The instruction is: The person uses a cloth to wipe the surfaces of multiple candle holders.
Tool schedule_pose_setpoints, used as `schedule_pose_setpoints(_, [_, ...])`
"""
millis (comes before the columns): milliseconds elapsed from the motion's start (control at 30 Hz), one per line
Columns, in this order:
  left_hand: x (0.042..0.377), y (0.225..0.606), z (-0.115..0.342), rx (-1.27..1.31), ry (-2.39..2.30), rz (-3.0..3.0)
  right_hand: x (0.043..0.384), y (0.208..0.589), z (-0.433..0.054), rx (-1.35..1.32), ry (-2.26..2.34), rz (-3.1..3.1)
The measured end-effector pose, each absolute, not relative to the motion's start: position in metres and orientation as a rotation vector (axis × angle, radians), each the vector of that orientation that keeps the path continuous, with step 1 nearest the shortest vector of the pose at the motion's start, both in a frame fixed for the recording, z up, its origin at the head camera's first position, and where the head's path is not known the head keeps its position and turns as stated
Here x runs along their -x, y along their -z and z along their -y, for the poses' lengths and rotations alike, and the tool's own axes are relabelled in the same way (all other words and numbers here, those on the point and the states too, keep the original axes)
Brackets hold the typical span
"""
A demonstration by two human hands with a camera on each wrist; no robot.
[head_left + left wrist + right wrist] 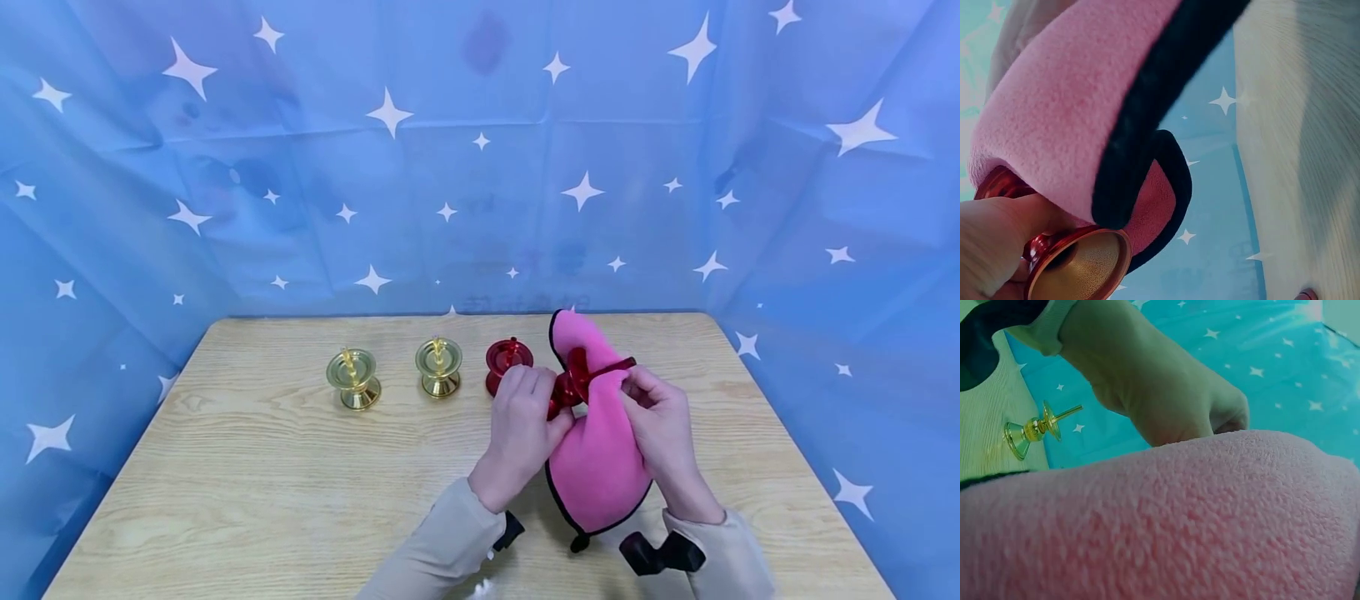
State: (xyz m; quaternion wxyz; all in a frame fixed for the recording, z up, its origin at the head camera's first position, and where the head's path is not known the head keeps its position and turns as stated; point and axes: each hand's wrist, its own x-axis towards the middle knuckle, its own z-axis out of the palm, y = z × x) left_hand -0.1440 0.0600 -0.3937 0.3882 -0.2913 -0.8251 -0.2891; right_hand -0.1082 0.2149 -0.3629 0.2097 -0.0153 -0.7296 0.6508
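Note:
My left hand grips a shiny red candle holder by its stem, tilted on its side above the table. In the left wrist view the hollow gold underside of its base faces the camera. Against the holder's dish and spike, my right hand pinches a pink plush cloth with black edging. The cloth drapes between both hands, its lower corner hanging toward me. In the right wrist view, cloth fills the foreground and hides the right fingers.
Left of the hands, a second red candle holder and two gold ones stand upright in a row on the wooden table. A blue curtain with white stars surrounds the table's back and sides.

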Motion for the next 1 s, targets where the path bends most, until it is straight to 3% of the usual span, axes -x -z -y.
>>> schedule_pose_setpoints(1000, [0.150, 0.395, -0.046, 0.686, 0.847, 2.105, 0.120, 0.358, -0.222, 0.167, -2.154, 1.469])
